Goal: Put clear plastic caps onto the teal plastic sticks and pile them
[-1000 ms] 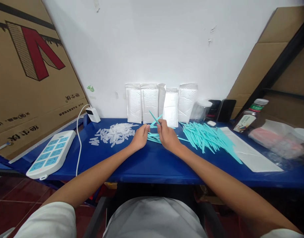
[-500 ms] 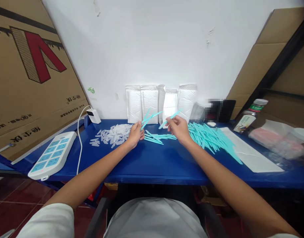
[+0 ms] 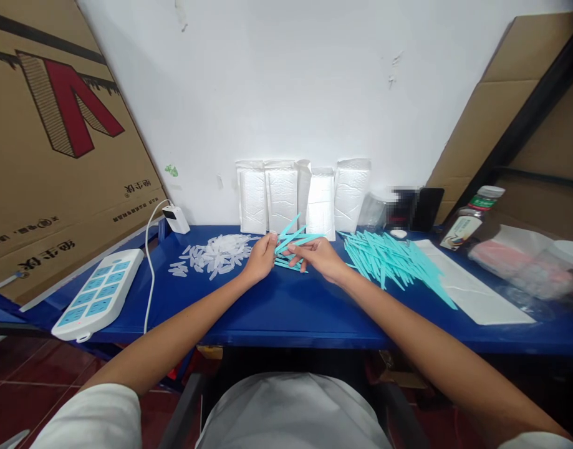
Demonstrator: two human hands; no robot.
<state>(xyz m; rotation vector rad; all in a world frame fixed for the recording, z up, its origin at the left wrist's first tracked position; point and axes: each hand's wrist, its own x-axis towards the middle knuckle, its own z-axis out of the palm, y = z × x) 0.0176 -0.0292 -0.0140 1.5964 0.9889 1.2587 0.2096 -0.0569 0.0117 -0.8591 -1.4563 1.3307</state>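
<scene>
My left hand (image 3: 262, 257) is closed around a few slim turquoise plastic sticks (image 3: 292, 236) that fan out up and to the right. Close beside it, my right hand (image 3: 317, 255) has its thumb and fingers pinched at a turquoise stick, meeting the ones in my left hand. The fingertips partly cover where the sticks cross. Under the hands, several more sticks (image 3: 286, 265) lie on the blue table (image 3: 286, 312). A large heap of turquoise sticks (image 3: 384, 259) is to the right. Small translucent whitish pointed pieces (image 3: 221, 252) are piled left of my left hand.
White padded envelopes (image 3: 282, 193) lean against the wall behind the hands. At left are a power strip (image 3: 99, 293), a white cabled device (image 3: 176, 219) and a big cardboard box (image 3: 71, 156). A white sheet (image 3: 477, 290), a bottle (image 3: 473, 218) and plastic bags (image 3: 524, 262) occupy the right.
My right hand has moved left and slightly down with its stick, up to my left hand. My left hand has shifted slightly right, still gripping its sticks.
</scene>
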